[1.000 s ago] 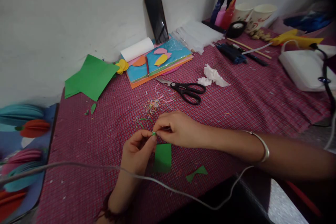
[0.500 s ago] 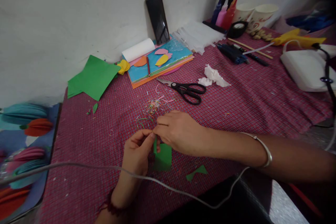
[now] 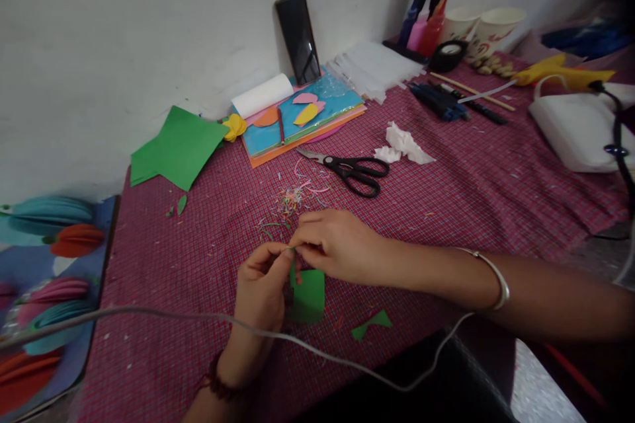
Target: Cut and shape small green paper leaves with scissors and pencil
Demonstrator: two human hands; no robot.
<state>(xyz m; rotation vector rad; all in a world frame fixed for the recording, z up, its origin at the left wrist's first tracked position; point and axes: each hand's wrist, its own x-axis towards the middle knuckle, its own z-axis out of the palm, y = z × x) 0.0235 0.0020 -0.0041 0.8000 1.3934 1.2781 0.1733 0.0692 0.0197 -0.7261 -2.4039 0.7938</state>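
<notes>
My left hand and my right hand meet over the red checked tablecloth, fingertips pinched together on a small green paper strip. Just below the fingers a green paper rectangle lies flat on the cloth. A small green offcut lies to its right. Black-handled scissors rest beyond my hands, past a heap of thin coloured paper shreds.
Green paper sheets, a stack of coloured sheets, a white roll and a phone stand by the wall. Crumpled tissue, paper cups, glue bottles, a yellow glue gun and a white box are at right. A grey cable crosses in front.
My right hand dipped down onto the green rectangle half a second ago and has lifted again; both hands keep pinching the small green strip in the same spot.
</notes>
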